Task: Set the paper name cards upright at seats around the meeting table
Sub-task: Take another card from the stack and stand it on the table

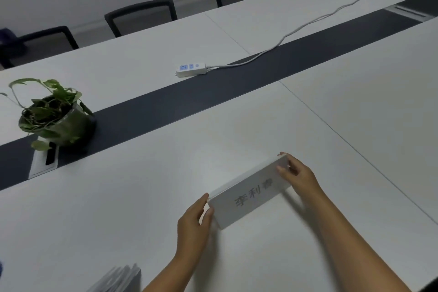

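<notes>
A folded card stands upright on the near half of the white table, its printed face toward the camera, held at both ends. The left hand pinches its near-left end between thumb and fingers, and the right hand pinches the far-right end. A stack of cards lies at the near edge; a plant and a power strip sit along the dark centre strip.
</notes>
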Demonstrator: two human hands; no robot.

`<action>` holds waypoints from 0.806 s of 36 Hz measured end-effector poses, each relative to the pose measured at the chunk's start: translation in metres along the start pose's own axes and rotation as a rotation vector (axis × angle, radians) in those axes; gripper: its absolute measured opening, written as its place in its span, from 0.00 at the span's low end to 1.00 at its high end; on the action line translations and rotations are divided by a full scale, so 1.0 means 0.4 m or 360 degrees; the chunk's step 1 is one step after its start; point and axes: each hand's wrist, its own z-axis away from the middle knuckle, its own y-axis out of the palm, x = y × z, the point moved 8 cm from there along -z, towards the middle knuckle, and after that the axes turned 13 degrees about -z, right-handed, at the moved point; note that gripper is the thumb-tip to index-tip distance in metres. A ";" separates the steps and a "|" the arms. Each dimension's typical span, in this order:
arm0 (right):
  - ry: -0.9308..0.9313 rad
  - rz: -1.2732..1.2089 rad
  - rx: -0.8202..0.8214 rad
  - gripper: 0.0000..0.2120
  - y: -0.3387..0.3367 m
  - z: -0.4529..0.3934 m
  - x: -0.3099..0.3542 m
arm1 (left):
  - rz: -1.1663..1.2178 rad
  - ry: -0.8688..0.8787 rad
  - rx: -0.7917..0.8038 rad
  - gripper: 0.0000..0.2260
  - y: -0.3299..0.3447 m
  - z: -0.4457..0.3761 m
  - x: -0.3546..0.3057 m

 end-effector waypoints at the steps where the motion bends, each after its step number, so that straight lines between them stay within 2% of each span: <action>1: 0.0015 0.0001 0.0016 0.18 0.001 -0.006 -0.002 | 0.0000 0.0000 -0.0012 0.16 -0.001 -0.001 -0.001; 7: 0.0024 -0.0037 0.0044 0.22 0.006 -0.046 0.009 | -0.0100 0.0030 -0.0053 0.15 -0.004 -0.045 -0.017; 26: -0.0044 0.0021 -0.0037 0.14 -0.028 -0.064 -0.001 | -0.0128 0.0075 -0.0030 0.15 -0.004 -0.096 -0.029; 29: -0.0036 0.0049 -0.0046 0.16 -0.034 -0.059 -0.004 | -0.0129 0.0071 -0.0019 0.15 -0.002 -0.097 -0.033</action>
